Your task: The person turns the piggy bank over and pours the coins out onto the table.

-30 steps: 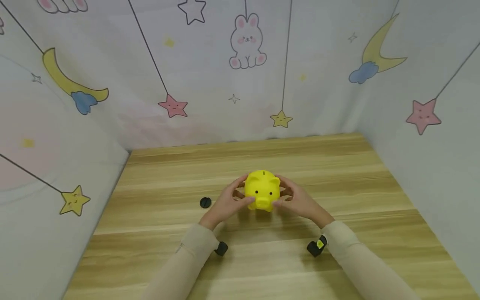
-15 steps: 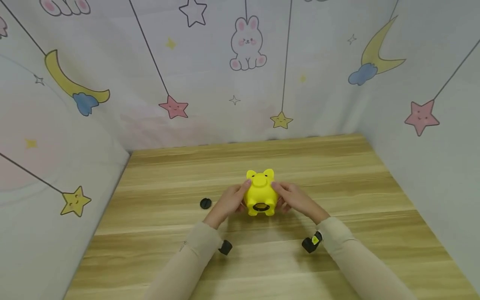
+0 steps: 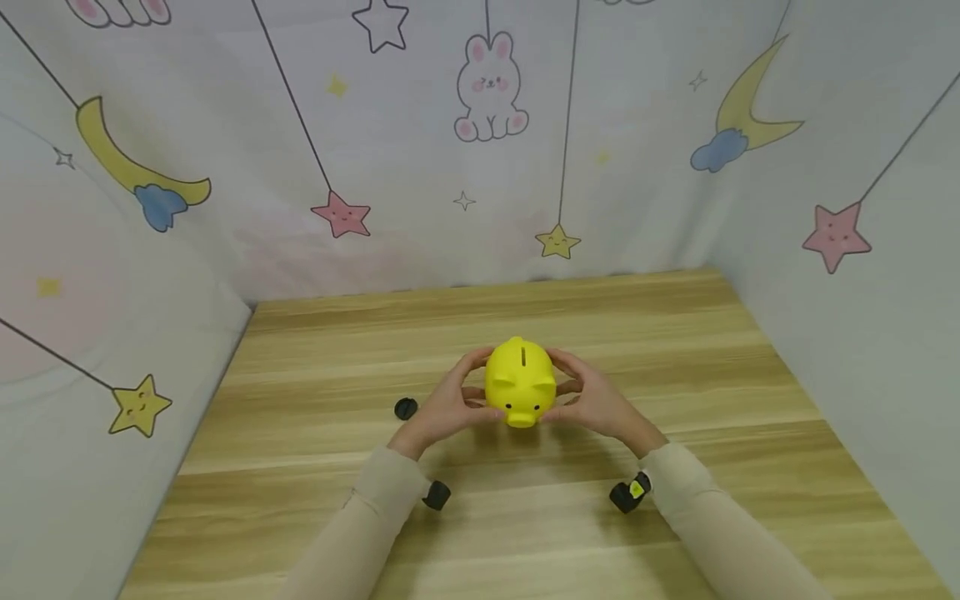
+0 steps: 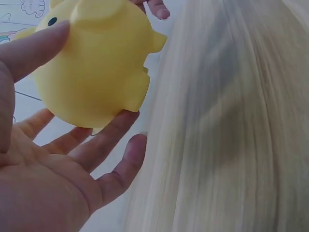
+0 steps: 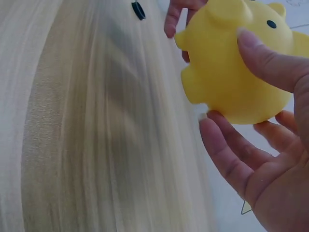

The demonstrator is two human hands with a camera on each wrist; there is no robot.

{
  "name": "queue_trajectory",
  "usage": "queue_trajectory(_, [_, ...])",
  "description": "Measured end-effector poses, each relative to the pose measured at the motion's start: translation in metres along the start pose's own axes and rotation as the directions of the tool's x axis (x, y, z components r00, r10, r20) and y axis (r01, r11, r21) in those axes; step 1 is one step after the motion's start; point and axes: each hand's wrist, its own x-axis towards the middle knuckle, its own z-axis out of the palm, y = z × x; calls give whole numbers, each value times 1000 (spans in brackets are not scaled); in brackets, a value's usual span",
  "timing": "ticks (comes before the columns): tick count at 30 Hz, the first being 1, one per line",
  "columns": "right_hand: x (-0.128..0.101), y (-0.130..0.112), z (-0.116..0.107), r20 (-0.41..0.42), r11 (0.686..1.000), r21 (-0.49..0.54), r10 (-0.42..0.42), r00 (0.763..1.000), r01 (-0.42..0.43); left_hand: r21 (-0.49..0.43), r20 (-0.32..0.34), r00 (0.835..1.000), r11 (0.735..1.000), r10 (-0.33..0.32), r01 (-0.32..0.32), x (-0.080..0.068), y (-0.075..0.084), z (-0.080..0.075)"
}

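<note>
A glossy yellow plastic pig-shaped money box [image 3: 521, 383] is held just above the pale wooden surface [image 3: 675, 358], near its middle, cupped between both hands. The left hand [image 3: 444, 406] grips its 9 o'clock side with thumb and curled fingers [image 4: 104, 145] wrapped under the belly, and the right hand [image 3: 596, 401] grips its 3 o'clock side the same way, thumb on the face and fingers [image 5: 227, 154] beneath. The pig sits upright, snout pointing toward the person at 6 o'clock, two small black dot eyes above the rounded snout, a narrow dark coin slot along its back, stubby ears and short rounded legs. A small round black cap [image 3: 406, 408] lies on the surface at 9 o'clock of the left hand, apart from it.
</note>
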Motion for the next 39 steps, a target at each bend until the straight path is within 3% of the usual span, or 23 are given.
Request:
queue_trajectory(3, [-2,-1,5,-28,999,-21,-41,999,40,-41,24,999,998,45,-44,-1,-3,1])
queue_trajectory(7, [-4,-4,9,-41,998,-28,-51,998,50,-72,29,998,996,54,-51,-2,-6,2])
queue_trajectory(14, [-4,-5,13,-55,999,-23,-49,997,48,-55,-1,997,995,79,-79,-3,-7,3])
queue_trajectory(20, [-5,-2,15,-74,995,-47,-89,993,85,25,-29,991,991,129,-128,-4,-7,9])
queue_trajectory(26, [-6,2,17,-98,969,-166,-201,975,183,121,-62,979,975,192,-184,-4,-7,12])
queue_trajectory(39, [-5,12,24,-136,942,-243,-271,953,233,178,-72,963,954,258,-242,-1,-14,15])
